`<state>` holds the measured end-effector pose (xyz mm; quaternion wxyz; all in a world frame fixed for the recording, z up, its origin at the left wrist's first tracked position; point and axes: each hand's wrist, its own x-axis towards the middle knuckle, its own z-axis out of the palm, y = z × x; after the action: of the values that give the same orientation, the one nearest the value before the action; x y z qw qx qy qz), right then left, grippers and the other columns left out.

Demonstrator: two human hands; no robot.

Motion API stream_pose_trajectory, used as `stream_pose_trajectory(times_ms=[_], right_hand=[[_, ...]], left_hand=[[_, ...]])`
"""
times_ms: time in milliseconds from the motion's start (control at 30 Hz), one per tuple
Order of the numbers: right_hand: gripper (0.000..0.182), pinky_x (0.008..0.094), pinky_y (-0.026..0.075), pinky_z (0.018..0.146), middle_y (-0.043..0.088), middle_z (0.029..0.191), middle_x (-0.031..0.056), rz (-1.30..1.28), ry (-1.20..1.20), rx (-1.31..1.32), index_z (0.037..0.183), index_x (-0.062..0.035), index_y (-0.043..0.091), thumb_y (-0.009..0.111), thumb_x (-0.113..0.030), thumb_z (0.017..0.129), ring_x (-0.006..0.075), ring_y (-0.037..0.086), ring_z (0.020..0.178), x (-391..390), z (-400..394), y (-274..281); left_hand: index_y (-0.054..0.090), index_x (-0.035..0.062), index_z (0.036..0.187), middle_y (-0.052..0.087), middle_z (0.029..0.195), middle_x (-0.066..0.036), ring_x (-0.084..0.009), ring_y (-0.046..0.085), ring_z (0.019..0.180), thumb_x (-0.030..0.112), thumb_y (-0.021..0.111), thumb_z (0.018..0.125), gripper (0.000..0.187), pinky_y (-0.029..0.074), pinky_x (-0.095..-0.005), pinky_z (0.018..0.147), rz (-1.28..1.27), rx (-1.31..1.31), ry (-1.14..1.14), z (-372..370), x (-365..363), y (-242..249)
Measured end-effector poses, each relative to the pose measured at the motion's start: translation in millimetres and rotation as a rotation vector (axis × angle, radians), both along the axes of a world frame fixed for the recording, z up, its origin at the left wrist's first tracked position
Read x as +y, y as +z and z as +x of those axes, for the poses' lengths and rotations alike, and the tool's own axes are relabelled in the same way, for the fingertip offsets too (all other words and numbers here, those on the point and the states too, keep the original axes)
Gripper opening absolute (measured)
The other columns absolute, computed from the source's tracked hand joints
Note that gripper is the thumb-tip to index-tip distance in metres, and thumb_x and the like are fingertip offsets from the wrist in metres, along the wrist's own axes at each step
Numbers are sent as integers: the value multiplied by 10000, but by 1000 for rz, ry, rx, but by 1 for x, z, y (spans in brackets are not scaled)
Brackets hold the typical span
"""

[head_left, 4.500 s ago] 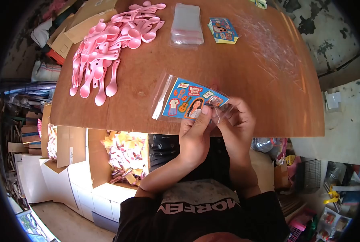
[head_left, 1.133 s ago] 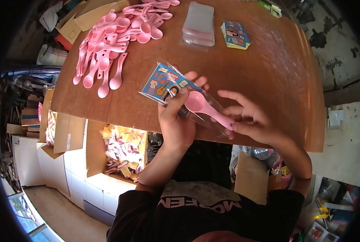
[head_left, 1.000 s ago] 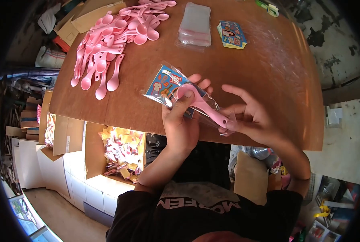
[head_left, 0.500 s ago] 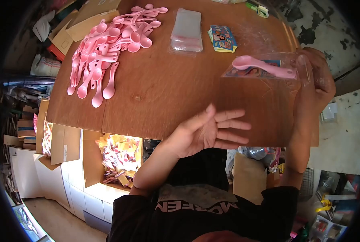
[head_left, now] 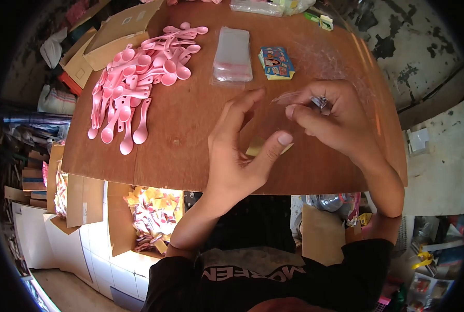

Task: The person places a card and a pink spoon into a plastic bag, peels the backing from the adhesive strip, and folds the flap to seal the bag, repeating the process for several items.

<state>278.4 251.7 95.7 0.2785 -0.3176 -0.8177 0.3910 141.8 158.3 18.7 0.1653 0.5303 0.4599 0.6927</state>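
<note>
My right hand [head_left: 328, 114] is closed, its thumb and fingers pinching the top of a clear plastic bag [head_left: 288, 98]. A small shiny grey piece [head_left: 320, 102] shows between those fingers; I cannot make out what it is. My left hand [head_left: 240, 151] is beside the bag, thumb and fingers curved but apart. Behind its thumb, the yellow edge of a card [head_left: 255, 149] shows. The spoon seen in the bag earlier is not visible now. Beyond the hands lie a stack of printed cards [head_left: 276, 62] and a stack of clear plastic bags [head_left: 232, 54].
A heap of pink spoons [head_left: 125, 93] covers the left of the wooden table [head_left: 180, 161]. A cardboard box [head_left: 123, 31] stands behind it. Below the table's front edge, an open box [head_left: 154, 213] holds many filled packets. A green-and-white item [head_left: 320, 21] lies at the far edge.
My right hand has moved left and inward with the bag, which has turned so the spoon no longer shows. My left hand has risen from the table's front edge to the bag.
</note>
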Motion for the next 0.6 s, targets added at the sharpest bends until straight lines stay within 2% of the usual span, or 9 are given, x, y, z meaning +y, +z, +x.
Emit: stream_pose_trajectory(times_ms=[33, 67, 133, 167, 233, 300, 400, 433, 600], right_hand=[[121, 206, 390, 512, 589, 605, 6, -56, 29, -29, 704, 21, 646, 649, -88, 757, 42, 505, 572, -3, -2, 0], [119, 203, 395, 514, 586, 597, 6, -111, 59, -58, 706, 20, 645, 649, -87, 757, 40, 513, 579, -6, -3, 0], [127, 198, 409, 517, 598, 639, 19, -212, 78, -91, 735, 13, 647, 673, -109, 757, 39, 531, 580, -12, -4, 8], [121, 207, 421, 538, 605, 701, 27, -176, 83, -10, 754, 2, 650, 687, -114, 750, 56, 548, 615, -14, -5, 10], [124, 215, 432, 559, 611, 763, 35, -137, 96, 71, 773, -9, 653, 702, -118, 742, 74, 565, 650, -15, -8, 12], [122, 231, 469, 673, 566, 936, 77, 648, 97, 219, 854, -7, 660, 699, -53, 749, 133, 556, 830, -13, -8, 11], [163, 269, 476, 705, 566, 923, 92, 839, 227, 65, 836, -30, 679, 726, -26, 680, 196, 555, 835, -17, -1, 12], [183, 290, 469, 674, 572, 909, 81, 882, 212, 41, 812, -42, 687, 733, -10, 638, 212, 558, 800, -23, -2, 17], [212, 306, 446, 610, 575, 830, 67, 1004, 162, 7, 812, -36, 683, 731, -10, 607, 227, 550, 748, -25, -4, 17]], left_hand=[[561, -56, 1096, 626, 972, -137, -170, 620, 856, 82, 681, 812, 337, 494, -270, 754, -6, -174, -54, 1, 1, -1], [561, -56, 1096, 626, 972, -137, -170, 620, 856, 82, 681, 812, 337, 494, -270, 754, -4, -174, -56, 0, 0, 0], [622, -56, 985, 650, 784, -84, -101, 618, 669, 55, 639, 849, 176, 496, -214, 607, -62, -365, -145, -4, -4, 3], [642, -55, 931, 640, 692, -41, -50, 585, 586, 28, 596, 875, 111, 466, -180, 517, -11, -339, -62, -2, -2, 6], [646, -55, 934, 643, 691, -44, -53, 589, 585, 22, 593, 872, 112, 468, -184, 514, -64, -336, -63, -5, -6, 10], [650, -56, 937, 646, 690, -48, -56, 593, 584, 16, 590, 869, 115, 469, -189, 512, -118, -332, -63, -8, -10, 15], [657, -57, 952, 655, 675, -59, -59, 605, 586, 4, 593, 856, 131, 467, -190, 506, -140, -220, -77, -7, -14, 21], [658, -54, 966, 659, 670, -73, -65, 611, 581, 5, 604, 843, 146, 468, -196, 502, -149, -181, -51, -6, -15, 22], [649, -57, 1011, 655, 692, -49, -52, 578, 573, 16, 617, 846, 183, 447, -177, 513, -170, 20, 3, -4, -21, 25]])
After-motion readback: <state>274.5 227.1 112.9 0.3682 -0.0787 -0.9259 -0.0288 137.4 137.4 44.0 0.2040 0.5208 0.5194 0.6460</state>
